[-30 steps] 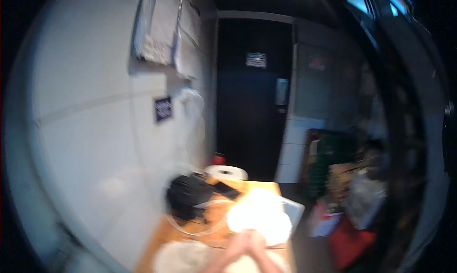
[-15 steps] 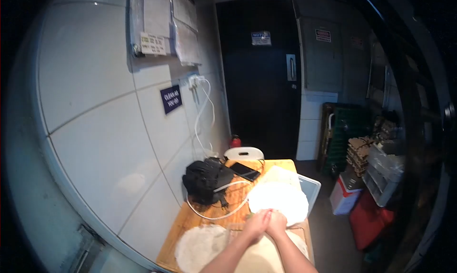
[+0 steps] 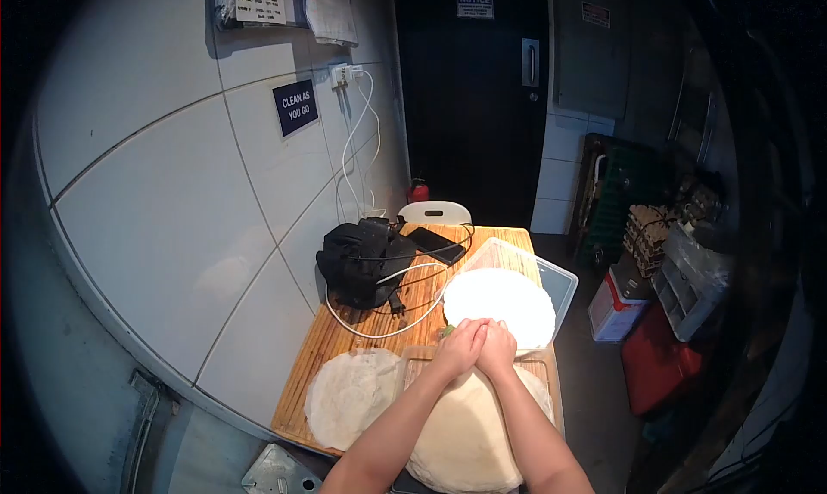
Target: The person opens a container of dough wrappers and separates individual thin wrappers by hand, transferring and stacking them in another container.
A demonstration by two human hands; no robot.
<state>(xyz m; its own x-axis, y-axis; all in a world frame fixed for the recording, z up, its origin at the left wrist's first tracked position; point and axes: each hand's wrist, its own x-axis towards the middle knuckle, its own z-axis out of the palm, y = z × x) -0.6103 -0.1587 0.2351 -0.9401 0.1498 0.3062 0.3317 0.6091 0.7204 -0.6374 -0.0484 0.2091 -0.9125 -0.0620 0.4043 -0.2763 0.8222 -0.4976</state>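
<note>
My left hand (image 3: 459,349) and my right hand (image 3: 497,346) are pressed together, fingers closed, above the table. Whatever lies in or under the fingers is hidden. Just left of them shows a small green bit (image 3: 446,331). Beneath my forearms lies a thick, round, pale stack of thin sheets like dough wrappers (image 3: 465,434) on a wooden board (image 3: 419,354). Beyond my hands is a round white sheet or pile (image 3: 504,304), washed out by strong light. To the left, a thin, ragged round sheet (image 3: 349,399) lies flat on the table.
On the wooden table (image 3: 301,382) sit a black bag (image 3: 357,261), a looping white cable (image 3: 366,333) and a black phone (image 3: 437,245). A clear plastic lid or tray (image 3: 558,287) overhangs the right edge. The tiled wall (image 3: 155,210) borders the left; boxes and a red container (image 3: 655,369) stand right.
The view has tilted down, so the table sits higher in the picture and more of the pale stack shows. My hands remain together at the stack's far edge.
</note>
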